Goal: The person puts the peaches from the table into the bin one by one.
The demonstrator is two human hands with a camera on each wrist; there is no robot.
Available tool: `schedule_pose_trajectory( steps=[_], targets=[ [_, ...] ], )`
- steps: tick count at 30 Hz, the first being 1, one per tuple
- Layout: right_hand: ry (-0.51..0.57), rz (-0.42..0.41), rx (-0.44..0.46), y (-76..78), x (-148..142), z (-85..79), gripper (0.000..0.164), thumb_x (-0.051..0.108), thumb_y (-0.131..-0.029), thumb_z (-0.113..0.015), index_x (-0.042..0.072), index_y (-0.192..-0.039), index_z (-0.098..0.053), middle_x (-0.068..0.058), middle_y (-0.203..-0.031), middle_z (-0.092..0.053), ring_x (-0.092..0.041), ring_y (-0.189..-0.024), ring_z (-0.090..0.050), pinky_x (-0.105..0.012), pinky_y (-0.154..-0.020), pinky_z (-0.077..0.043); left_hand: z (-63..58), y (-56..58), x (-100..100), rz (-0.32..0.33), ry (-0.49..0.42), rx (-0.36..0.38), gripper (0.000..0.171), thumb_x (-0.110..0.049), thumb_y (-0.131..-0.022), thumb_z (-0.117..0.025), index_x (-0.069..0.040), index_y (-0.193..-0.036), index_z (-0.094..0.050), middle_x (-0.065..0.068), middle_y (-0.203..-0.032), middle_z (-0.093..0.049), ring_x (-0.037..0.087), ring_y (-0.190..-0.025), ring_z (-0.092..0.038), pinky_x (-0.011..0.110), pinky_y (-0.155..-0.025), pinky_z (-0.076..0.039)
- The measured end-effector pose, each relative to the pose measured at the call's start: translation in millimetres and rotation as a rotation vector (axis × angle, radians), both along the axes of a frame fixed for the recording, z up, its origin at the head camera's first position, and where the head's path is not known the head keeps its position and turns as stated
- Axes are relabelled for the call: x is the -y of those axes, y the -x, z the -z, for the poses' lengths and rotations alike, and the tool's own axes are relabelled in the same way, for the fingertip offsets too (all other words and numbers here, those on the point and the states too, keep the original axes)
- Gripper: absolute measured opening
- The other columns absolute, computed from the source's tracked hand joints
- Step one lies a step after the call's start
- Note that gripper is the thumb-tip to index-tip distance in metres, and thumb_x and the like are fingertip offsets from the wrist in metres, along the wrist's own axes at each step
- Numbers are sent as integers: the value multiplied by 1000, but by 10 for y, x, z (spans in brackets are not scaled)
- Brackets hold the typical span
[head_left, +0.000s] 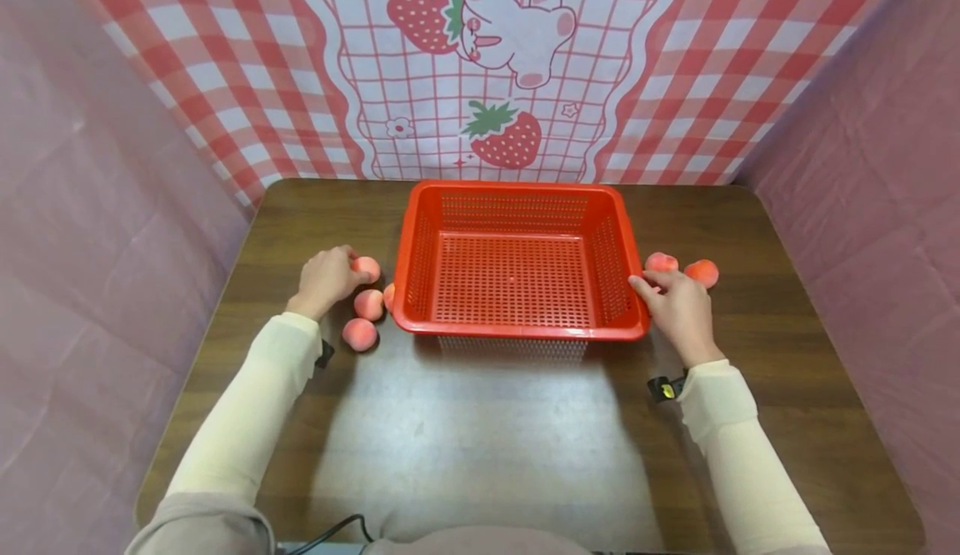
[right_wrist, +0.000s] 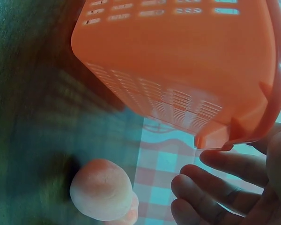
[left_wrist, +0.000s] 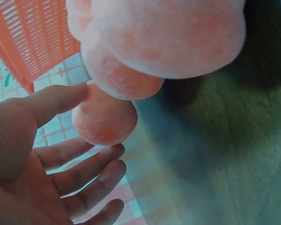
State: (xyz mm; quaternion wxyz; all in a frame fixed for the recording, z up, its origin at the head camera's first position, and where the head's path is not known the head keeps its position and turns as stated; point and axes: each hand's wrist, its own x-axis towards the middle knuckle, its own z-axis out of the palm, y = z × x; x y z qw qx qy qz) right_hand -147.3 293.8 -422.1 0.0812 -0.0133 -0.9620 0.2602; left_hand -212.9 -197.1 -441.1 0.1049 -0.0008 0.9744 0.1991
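Note:
My left hand [head_left: 324, 278] is around the farthest peach [head_left: 366, 269] on the left side of the table. In the left wrist view, the thumb lies against one side of this peach [left_wrist: 105, 115] and the fingertips reach its other side. Two more peaches stand nearer, the middle one [head_left: 368, 304] and the nearest [head_left: 360, 335]. Another peach [head_left: 388, 297] is partly hidden by the red basket [head_left: 517, 334]. My right hand [head_left: 681, 309] is at the basket's right rim, thumb over the edge. Its fingers spread loosely beneath the rim in the right wrist view, near a peach [right_wrist: 102, 190].
Beyond my right hand lie two peaches, one by the basket [head_left: 662, 262] and one farther right [head_left: 702, 273]. The wooden table [head_left: 487, 438] is backed by a checked strawberry cloth [head_left: 262, 63]. Pinkish curtains [head_left: 870, 163] flank it, and a black cable [head_left: 330, 530] lies at the front edge.

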Motion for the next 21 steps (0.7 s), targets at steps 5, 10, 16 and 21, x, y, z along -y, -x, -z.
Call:
schedule_pose_trajectory(
  steps=[5, 10, 16, 21],
  targets=[
    [-4, 4, 7, -6, 9, -9, 42, 32, -95, -62, -1, -119, -67, -23, -104, -70, -34, -78, -60, -39, -67, -48, -65, 22, -19, -7, 6, -55, 46, -35, -88, -66, -1, -119, -60, 22, -112, -66, 40, -104, -59, 51, -92, -46],
    [24, 10, -23, -16, 24, 5, 39, 28, -94, -64, -5, -117, -68, -25, -113, -64, -41, -95, -59, -54, -84, -48, -123, 58, -51, -8, -7, -107, 49, -35, -87, -69, -2, -121, -60, 22, -115, -67, 41, -105, -60, 52, -92, -46],
    [33, 6, -49, -26, 23, 24, 38, 26, -94, -65, -5, -115, -68, -25, -112, -65, -41, -96, -59, -56, -86, -48, -213, 106, -73, -3, -17, -159, 51, -36, -86, -70, -1, -121, -61, 21, -106, -68, 40, -99, -61, 51, -88, -47],
    [23, -9, -51, -22, 12, 24, 37, 27, -95, -63, -4, -114, -69, -25, -110, -66, -41, -93, -60, -55, -82, -47, -304, 139, -79, -6, -41, -207, 51, -35, -86, -70, -1, -122, -61, 21, -103, -68, 40, -97, -60, 52, -87, -47]
  ],
)
